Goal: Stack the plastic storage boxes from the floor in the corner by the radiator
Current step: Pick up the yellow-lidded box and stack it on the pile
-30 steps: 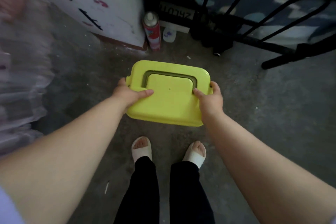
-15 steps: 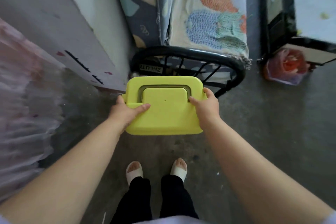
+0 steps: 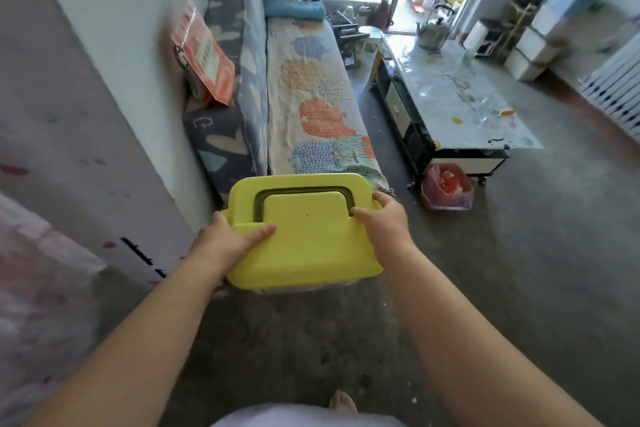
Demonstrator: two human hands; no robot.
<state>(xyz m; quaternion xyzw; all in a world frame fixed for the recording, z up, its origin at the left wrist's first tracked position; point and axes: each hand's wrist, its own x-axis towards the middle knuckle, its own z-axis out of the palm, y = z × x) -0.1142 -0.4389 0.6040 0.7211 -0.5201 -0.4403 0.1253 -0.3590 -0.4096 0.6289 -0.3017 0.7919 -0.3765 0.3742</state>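
Note:
I hold a plastic storage box with a yellow lid (image 3: 308, 239) and a dark fold-down handle in front of me, above the floor. My left hand (image 3: 225, 243) grips its left edge, thumb lying on the lid. My right hand (image 3: 384, 222) grips the right edge, thumb at the handle's corner. The box body under the lid is mostly hidden. A white radiator (image 3: 613, 87) stands along the right wall, and a stack of white boxes (image 3: 533, 45) sits in the far right corner beside it.
A sofa bed (image 3: 311, 107) with a patterned cover runs along the left wall. A low table (image 3: 453, 94) with a kettle stands mid-room, a pink bag (image 3: 446, 189) at its near end. Bare concrete floor (image 3: 536, 253) stretches to the right. A white wall corner (image 3: 114, 135) is close on my left.
My view has lifted from the floor to the whole room; feet and the sofa's black frame dropped from sight. The box has stayed gripped in both hands and risen with me.

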